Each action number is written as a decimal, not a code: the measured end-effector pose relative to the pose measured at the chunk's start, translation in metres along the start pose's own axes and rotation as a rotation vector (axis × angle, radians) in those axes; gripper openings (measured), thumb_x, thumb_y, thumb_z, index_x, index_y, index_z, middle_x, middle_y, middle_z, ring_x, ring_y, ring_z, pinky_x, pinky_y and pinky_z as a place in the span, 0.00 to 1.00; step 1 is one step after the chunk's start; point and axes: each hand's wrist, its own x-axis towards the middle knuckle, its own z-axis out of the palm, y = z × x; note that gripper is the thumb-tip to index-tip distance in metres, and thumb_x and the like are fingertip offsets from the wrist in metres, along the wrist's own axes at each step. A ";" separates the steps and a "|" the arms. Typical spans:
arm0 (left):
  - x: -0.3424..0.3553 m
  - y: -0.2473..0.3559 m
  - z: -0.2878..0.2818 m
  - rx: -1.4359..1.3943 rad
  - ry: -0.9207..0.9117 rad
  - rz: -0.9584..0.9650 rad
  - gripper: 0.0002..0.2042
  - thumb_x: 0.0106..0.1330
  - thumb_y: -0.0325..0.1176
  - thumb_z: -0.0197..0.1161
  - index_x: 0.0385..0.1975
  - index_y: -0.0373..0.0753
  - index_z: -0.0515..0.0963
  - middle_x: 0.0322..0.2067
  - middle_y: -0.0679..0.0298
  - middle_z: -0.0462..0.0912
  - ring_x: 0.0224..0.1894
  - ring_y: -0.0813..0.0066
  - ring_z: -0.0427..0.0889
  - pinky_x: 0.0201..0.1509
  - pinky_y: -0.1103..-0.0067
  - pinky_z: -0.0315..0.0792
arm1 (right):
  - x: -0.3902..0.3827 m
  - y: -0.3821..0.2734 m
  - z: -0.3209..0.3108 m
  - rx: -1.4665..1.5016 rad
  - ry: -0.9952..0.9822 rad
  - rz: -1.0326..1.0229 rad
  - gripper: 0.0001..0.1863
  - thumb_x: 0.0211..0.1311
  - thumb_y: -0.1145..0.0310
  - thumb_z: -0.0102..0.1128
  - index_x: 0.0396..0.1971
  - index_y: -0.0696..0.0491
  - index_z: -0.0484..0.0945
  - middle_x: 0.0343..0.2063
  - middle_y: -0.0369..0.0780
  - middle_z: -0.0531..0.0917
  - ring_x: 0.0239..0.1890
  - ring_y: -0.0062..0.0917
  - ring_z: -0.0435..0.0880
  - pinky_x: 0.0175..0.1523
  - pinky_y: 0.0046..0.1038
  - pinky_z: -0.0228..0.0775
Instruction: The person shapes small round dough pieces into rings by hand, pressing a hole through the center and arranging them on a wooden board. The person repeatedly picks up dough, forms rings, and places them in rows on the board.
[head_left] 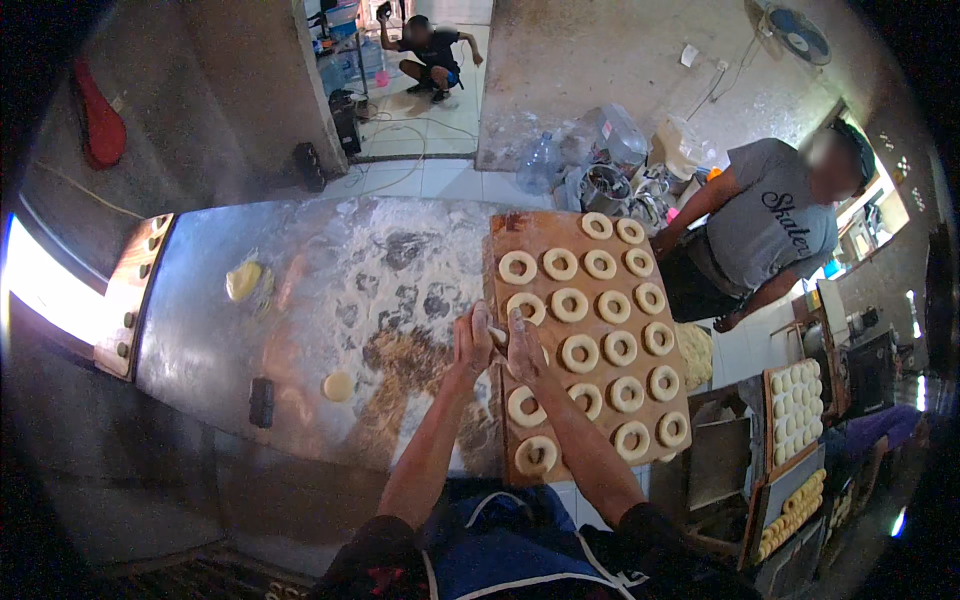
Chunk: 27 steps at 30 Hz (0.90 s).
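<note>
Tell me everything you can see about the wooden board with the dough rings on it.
The wooden board is a brown, roughly rectangular plank, dusted with flour. It lies flat on the right part of the floured metal table, its near end reaching the table edge. About twenty pale raw dough rings lie on it in rows of four, most of them apart. The left hand and right hand are pressed together over its left side, near one ring; whether they touch the board cannot be told.
</note>
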 end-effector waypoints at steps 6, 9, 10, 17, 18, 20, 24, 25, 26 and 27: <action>0.054 0.012 0.063 -0.286 0.103 -0.087 0.19 0.69 0.48 0.45 0.37 0.36 0.73 0.27 0.62 0.75 0.26 0.68 0.75 0.31 0.69 0.72 | 0.061 0.026 -0.055 0.036 -0.017 -0.019 0.29 0.73 0.48 0.37 0.45 0.63 0.72 0.37 0.45 0.77 0.38 0.31 0.75 0.46 0.34 0.66; 0.067 0.023 0.092 -0.117 0.154 0.031 0.19 0.69 0.47 0.48 0.30 0.34 0.72 0.24 0.67 0.71 0.26 0.70 0.72 0.31 0.72 0.71 | 0.095 0.050 -0.074 0.046 0.009 -0.056 0.28 0.73 0.49 0.37 0.42 0.62 0.73 0.33 0.43 0.78 0.35 0.30 0.75 0.42 0.33 0.67; 0.075 0.027 0.102 -0.436 0.212 -0.226 0.20 0.69 0.47 0.48 0.28 0.33 0.72 0.22 0.67 0.70 0.26 0.71 0.71 0.31 0.73 0.69 | 0.105 0.055 -0.081 0.045 0.025 -0.048 0.28 0.73 0.49 0.37 0.41 0.62 0.73 0.32 0.43 0.78 0.34 0.30 0.75 0.41 0.33 0.67; 0.129 0.029 0.140 -0.044 0.020 0.111 0.16 0.71 0.41 0.48 0.26 0.36 0.73 0.24 0.65 0.74 0.31 0.70 0.75 0.37 0.71 0.69 | 0.155 0.049 -0.120 -0.005 -0.033 -0.005 0.25 0.73 0.52 0.37 0.32 0.58 0.76 0.23 0.44 0.75 0.27 0.33 0.72 0.34 0.37 0.64; 0.136 0.023 0.148 -0.239 0.122 0.117 0.17 0.71 0.41 0.47 0.26 0.35 0.72 0.22 0.64 0.73 0.30 0.70 0.74 0.36 0.70 0.68 | 0.160 0.046 -0.124 -0.044 0.020 -0.002 0.25 0.73 0.52 0.38 0.30 0.59 0.75 0.21 0.44 0.74 0.26 0.32 0.71 0.33 0.37 0.64; 0.146 0.005 0.156 -0.327 0.203 0.081 0.17 0.70 0.41 0.47 0.24 0.35 0.71 0.22 0.62 0.73 0.28 0.69 0.73 0.36 0.68 0.66 | 0.170 0.044 -0.132 -0.080 0.059 0.000 0.26 0.73 0.51 0.38 0.28 0.59 0.74 0.21 0.43 0.74 0.25 0.30 0.69 0.32 0.36 0.63; 0.175 -0.031 0.162 0.162 0.104 0.368 0.17 0.68 0.41 0.49 0.22 0.37 0.71 0.21 0.63 0.74 0.27 0.69 0.73 0.35 0.69 0.65 | 0.194 0.046 -0.142 -0.274 -0.117 -0.091 0.28 0.72 0.46 0.37 0.31 0.59 0.72 0.25 0.40 0.74 0.28 0.24 0.69 0.33 0.34 0.64; 0.180 -0.037 0.164 0.133 0.104 0.440 0.17 0.68 0.42 0.50 0.21 0.37 0.71 0.21 0.63 0.74 0.26 0.70 0.73 0.34 0.70 0.65 | 0.198 0.047 -0.144 -0.254 -0.165 -0.059 0.25 0.72 0.48 0.41 0.37 0.59 0.73 0.30 0.42 0.76 0.31 0.28 0.71 0.36 0.34 0.66; 0.194 -0.039 0.165 -0.220 0.063 0.293 0.17 0.68 0.43 0.49 0.21 0.37 0.71 0.20 0.62 0.73 0.26 0.69 0.72 0.33 0.69 0.64 | 0.203 0.049 -0.139 -0.154 -0.075 -0.070 0.27 0.72 0.47 0.38 0.32 0.59 0.73 0.26 0.41 0.76 0.29 0.27 0.71 0.35 0.35 0.65; 0.201 -0.040 0.167 -0.545 0.016 0.137 0.18 0.69 0.43 0.48 0.21 0.37 0.70 0.19 0.61 0.72 0.26 0.69 0.72 0.33 0.68 0.63 | 0.206 0.051 -0.138 -0.050 -0.042 -0.038 0.27 0.72 0.49 0.39 0.31 0.59 0.74 0.26 0.40 0.76 0.29 0.26 0.72 0.36 0.33 0.65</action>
